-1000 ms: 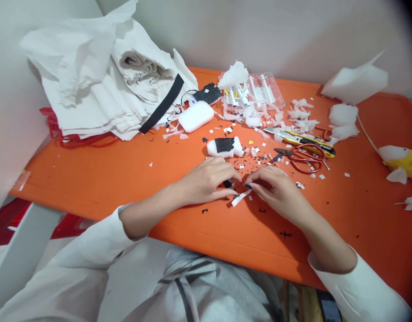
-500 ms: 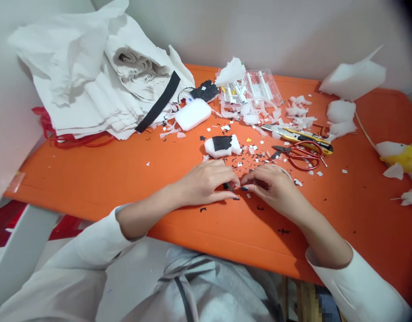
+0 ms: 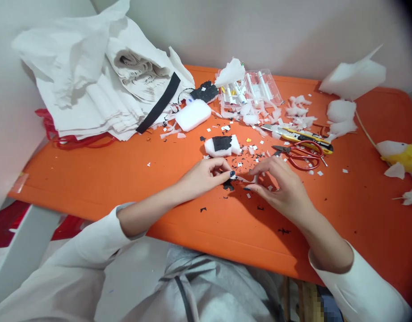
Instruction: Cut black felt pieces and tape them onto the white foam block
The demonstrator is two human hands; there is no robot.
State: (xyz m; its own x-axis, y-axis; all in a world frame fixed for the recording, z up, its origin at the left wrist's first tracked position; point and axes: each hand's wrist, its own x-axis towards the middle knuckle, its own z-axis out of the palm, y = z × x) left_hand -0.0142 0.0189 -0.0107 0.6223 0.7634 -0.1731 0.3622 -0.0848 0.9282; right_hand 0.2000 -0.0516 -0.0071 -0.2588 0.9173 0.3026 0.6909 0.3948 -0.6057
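My left hand [image 3: 201, 179] pinches one end of a thin whitish strip [image 3: 245, 180], thumb pressed against the forefinger. The strip stretches across to my right hand [image 3: 283, 185] and seems to touch a finger there. That hand's thumb and forefinger stand apart. Under my left fingertips lies a small black cut piece [image 3: 229, 185], partly covered by the hand. Just beyond is a white foam-like shape [image 3: 209, 146] with a black scalloped patch [image 3: 222, 142] on it.
Red-handled scissors [image 3: 304, 156] and a yellow cutter knife [image 3: 306, 137] lie to the right. Behind stands a clear box [image 3: 276, 91] of markers. A white block [image 3: 193, 115], a black strip [image 3: 159, 103] and stacked white sheets [image 3: 81, 98] are left. Scraps litter the orange table [image 3: 179, 223].
My hands have drawn apart slightly, and the whitish strip now shows between them. My right thumb and forefinger have spread. The left thumb has come up against the forefinger, uncovering more of the black piece.
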